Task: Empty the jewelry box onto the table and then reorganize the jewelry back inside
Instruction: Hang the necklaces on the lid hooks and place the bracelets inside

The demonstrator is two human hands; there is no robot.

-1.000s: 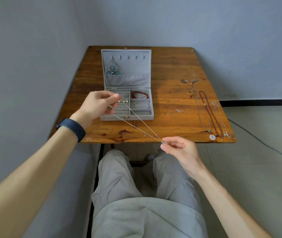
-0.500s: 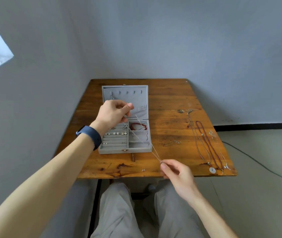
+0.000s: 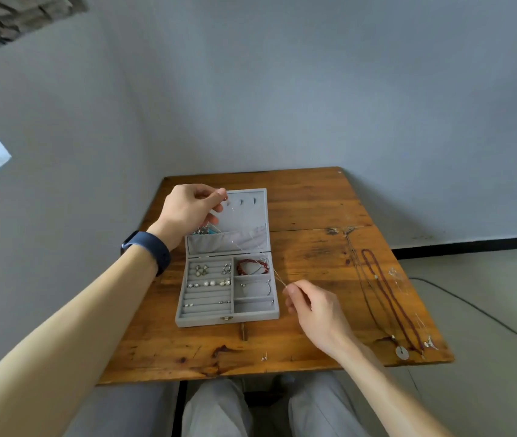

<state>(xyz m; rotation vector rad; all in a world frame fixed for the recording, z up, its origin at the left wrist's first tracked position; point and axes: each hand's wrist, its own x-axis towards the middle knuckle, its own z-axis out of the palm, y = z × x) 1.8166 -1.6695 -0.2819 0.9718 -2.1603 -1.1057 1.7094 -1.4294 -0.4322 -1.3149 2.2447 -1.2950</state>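
Pinching the chain (image 3: 279, 277): left grip (image 3: 187, 209) at the lid (image 3: 248, 214), right grip (image 3: 313, 305) beside the box (image 3: 228, 319).

The left hand (image 3: 187, 209) lifted the thin chain (image 3: 279, 277) toward the lid hooks (image 3: 241, 202). The right hand (image 3: 317, 310) moved beside the jewelry box (image 3: 219, 321).

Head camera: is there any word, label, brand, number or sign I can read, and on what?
No readable text anywhere in this view.
On the jewelry box: plain grey, no lettering shows; its front clasp is too small to tell.
On the wristband: plain dark, no text shows.
On the round pendant on the table: too small to tell any marking.
On the thin chain pinched by the left hand and right hand: no tag shows.
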